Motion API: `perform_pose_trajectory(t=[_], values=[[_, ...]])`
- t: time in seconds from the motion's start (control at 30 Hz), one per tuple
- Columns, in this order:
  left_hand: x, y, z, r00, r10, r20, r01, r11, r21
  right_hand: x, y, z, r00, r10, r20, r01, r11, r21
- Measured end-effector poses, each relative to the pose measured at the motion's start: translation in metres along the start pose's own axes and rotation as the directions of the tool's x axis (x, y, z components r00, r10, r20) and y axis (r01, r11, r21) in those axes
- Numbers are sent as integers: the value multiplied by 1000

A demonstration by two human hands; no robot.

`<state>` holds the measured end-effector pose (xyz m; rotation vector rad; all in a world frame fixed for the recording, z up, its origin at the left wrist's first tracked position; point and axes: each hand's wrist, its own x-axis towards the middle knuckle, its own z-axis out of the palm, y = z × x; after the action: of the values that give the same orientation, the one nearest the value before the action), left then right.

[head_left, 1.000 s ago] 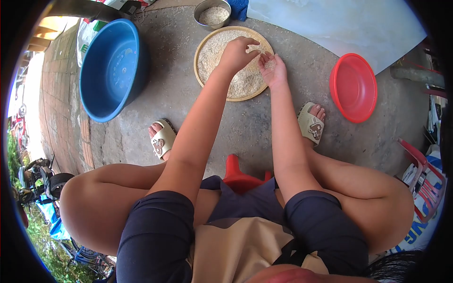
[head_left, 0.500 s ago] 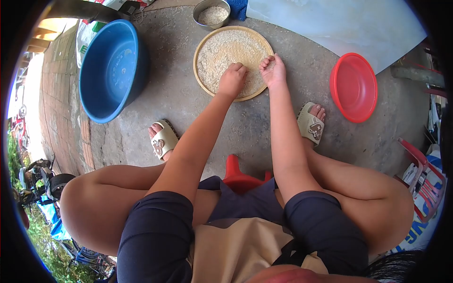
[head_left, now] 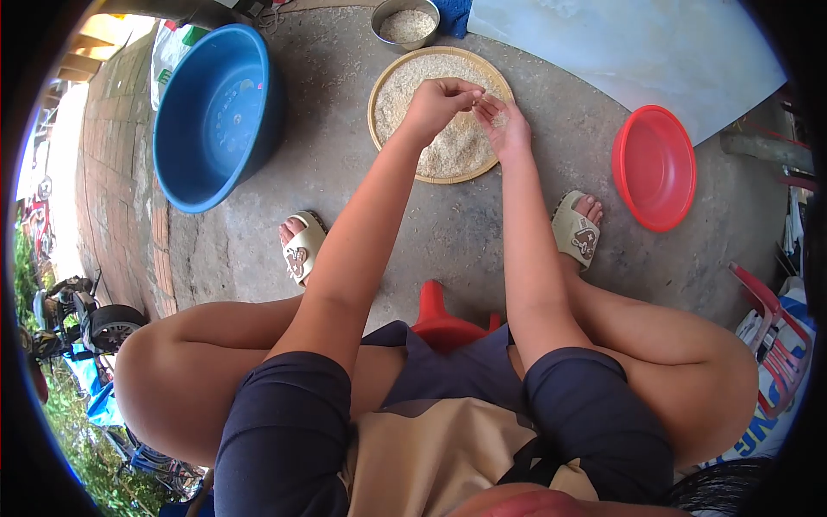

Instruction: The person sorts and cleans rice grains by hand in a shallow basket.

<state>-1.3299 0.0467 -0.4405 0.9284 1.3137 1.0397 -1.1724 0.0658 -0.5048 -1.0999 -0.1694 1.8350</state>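
A round woven tray point(head_left: 376, 129) lies on the concrete floor, spread with pale grains that look like rice point(head_left: 457, 153). Over its middle, my left hand point(head_left: 438, 110) is closed in a pinch, fingertips beside the fingers of my right hand; what they pinch, if anything, is too small to make out. Palm up at the tray's right edge, my right hand point(head_left: 508, 132) is cupped with its fingers partly curled, and a few pale grains seem to lie in it.
A metal bowl point(head_left: 428, 40) of similar grains stands behind the tray. The large blue basin point(head_left: 258, 129) is at left, the red basin point(head_left: 659, 172) at right. A pale sheet point(head_left: 620, 52) covers the back right floor. A red stool point(head_left: 435, 314) shows beneath me.
My left hand has lifted from the grains and moved up and right to my right hand's fingers. My right hand's curled fingers have loosened. The whole view has shifted slightly.
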Motion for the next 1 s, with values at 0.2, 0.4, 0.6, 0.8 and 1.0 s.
perform_pose_trajectory(t=[0.2, 0.4, 0.6, 0.8, 1.0], values=[[0, -2, -4, 954, 289, 82, -265, 681, 683, 2, 4, 2, 993, 116, -2, -114, 985, 128], [-29, -54, -12, 967, 253, 28, -153, 489, 859, 14, 16, -1, 968, 179, -176, -146, 971, 187], [-17, -51, -22, 992, 123, 18, -96, 669, 737, 17, 21, 0, 964, 180, -197, -161, 981, 108], [2, -24, -17, 993, 40, 110, -70, 955, 289, 3, 22, 25, 976, 174, -130, -176, 984, -5], [2, -16, -15, 971, 236, -49, -141, 721, 678, 7, 21, 23, 954, 238, -184, -222, 969, 105]])
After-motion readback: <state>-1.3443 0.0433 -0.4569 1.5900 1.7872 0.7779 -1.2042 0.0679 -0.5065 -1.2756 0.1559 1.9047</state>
